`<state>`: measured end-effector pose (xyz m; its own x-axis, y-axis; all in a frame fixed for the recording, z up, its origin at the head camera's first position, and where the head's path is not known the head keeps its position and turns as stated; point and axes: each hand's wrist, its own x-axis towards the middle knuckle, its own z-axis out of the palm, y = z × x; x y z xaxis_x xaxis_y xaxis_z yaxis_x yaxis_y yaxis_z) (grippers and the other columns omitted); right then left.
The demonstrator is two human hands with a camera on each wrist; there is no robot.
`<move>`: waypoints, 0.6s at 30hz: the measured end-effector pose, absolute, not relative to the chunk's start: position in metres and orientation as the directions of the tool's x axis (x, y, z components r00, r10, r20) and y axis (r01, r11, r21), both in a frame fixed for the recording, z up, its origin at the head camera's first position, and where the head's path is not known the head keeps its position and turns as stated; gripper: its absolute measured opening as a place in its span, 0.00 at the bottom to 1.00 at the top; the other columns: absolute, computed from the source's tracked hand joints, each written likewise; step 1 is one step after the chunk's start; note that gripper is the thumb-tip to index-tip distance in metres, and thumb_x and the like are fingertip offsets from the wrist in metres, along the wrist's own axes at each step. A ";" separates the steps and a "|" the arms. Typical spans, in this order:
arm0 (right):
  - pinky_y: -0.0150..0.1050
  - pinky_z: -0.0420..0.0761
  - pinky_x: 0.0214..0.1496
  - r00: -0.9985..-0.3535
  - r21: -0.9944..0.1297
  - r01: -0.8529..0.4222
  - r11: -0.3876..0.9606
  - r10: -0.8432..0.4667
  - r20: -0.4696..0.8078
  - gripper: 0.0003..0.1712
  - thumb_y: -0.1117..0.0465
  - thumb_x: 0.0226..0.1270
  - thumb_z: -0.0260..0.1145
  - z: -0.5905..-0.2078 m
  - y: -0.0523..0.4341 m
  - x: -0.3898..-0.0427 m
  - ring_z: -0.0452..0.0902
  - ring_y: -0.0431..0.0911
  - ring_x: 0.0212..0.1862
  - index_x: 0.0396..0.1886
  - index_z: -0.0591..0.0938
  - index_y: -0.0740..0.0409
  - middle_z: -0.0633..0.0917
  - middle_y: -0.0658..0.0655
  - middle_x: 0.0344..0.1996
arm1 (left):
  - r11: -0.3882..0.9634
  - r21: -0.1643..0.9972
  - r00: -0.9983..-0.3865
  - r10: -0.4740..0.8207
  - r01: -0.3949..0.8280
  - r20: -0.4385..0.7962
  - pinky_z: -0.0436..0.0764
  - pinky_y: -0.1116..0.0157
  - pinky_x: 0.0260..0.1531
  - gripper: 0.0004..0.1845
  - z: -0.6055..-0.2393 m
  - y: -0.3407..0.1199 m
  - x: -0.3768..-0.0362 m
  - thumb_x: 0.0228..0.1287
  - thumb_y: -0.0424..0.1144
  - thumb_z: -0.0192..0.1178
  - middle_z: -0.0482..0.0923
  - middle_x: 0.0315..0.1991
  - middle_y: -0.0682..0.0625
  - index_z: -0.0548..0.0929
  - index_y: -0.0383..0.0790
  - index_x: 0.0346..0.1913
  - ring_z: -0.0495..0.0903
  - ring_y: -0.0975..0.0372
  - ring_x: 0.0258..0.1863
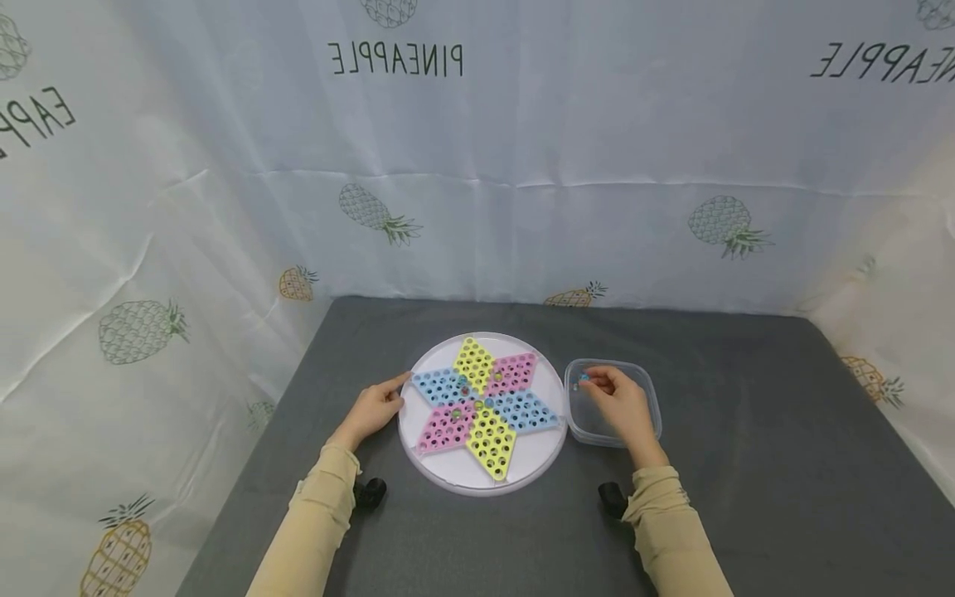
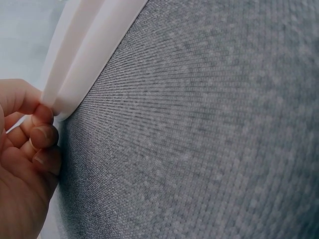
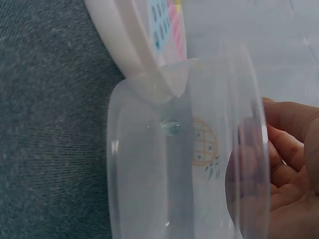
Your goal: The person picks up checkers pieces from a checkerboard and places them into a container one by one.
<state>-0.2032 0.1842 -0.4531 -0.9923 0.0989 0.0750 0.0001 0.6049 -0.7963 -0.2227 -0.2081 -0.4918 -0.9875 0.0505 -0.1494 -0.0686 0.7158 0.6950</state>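
A round white Chinese checkers board [image 1: 548,462] lies on the table, with a star of yellow, pink and blue holed sections. Several marbles sit in its holes around the middle. My left hand [image 1: 375,409] grips the board's left rim; the left wrist view shows its fingers curled at the white rim [image 2: 75,94]. To the right of the board stands a clear plastic box [image 1: 597,423]. Over this box, my right hand [image 1: 621,405] pinches a small blue marble [image 1: 584,377] between thumb and fingertips. Through the box wall in the right wrist view, a greenish marble [image 3: 170,127] shows blurred.
Dark grey cloth covers the table [image 1: 507,547]. Behind it hangs a pale curtain [image 1: 522,224] printed with pineapples and mirrored lettering. The box stands against or very near the board's right edge. Black wrist gear [image 1: 369,494] shows below the left sleeve.
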 end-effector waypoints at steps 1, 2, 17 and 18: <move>0.39 0.75 0.44 -0.993 -0.792 0.005 0.611 0.095 0.068 0.17 0.56 0.62 0.63 -0.454 0.185 -0.204 0.78 0.50 0.42 0.49 0.80 0.58 0.83 0.60 0.41 | 0.715 0.695 -0.988 0.049 -0.070 -0.150 0.64 0.67 0.22 0.27 -0.492 -0.208 -0.222 0.62 0.36 0.51 0.68 0.24 0.50 0.69 0.45 0.66 0.63 0.63 0.19; 0.40 0.75 0.45 -0.994 -0.788 0.009 0.616 0.091 0.061 0.17 0.56 0.62 0.63 -0.455 0.185 -0.204 0.78 0.51 0.43 0.49 0.80 0.59 0.83 0.60 0.41 | 0.717 0.694 -0.987 0.049 -0.070 -0.150 0.64 0.67 0.22 0.27 -0.492 -0.208 -0.222 0.61 0.36 0.51 0.68 0.23 0.50 0.69 0.45 0.66 0.63 0.63 0.19; 0.43 0.76 0.38 -0.997 -0.677 0.012 0.736 -0.040 -0.062 0.18 0.54 0.63 0.61 -0.462 0.194 -0.216 0.78 0.52 0.40 0.47 0.80 0.61 0.83 0.62 0.40 | 0.709 0.702 -0.986 0.067 -0.062 -0.154 0.64 0.67 0.22 0.27 -0.489 -0.209 -0.222 0.61 0.36 0.52 0.68 0.24 0.51 0.70 0.45 0.65 0.63 0.63 0.20; 0.43 0.76 0.38 -0.996 -0.669 0.009 0.743 -0.051 -0.071 0.18 0.54 0.63 0.61 -0.463 0.194 -0.216 0.78 0.51 0.40 0.47 0.80 0.61 0.83 0.62 0.40 | 0.709 0.702 -0.986 0.067 -0.061 -0.153 0.64 0.67 0.22 0.27 -0.489 -0.209 -0.222 0.61 0.36 0.52 0.68 0.24 0.51 0.70 0.46 0.65 0.63 0.63 0.20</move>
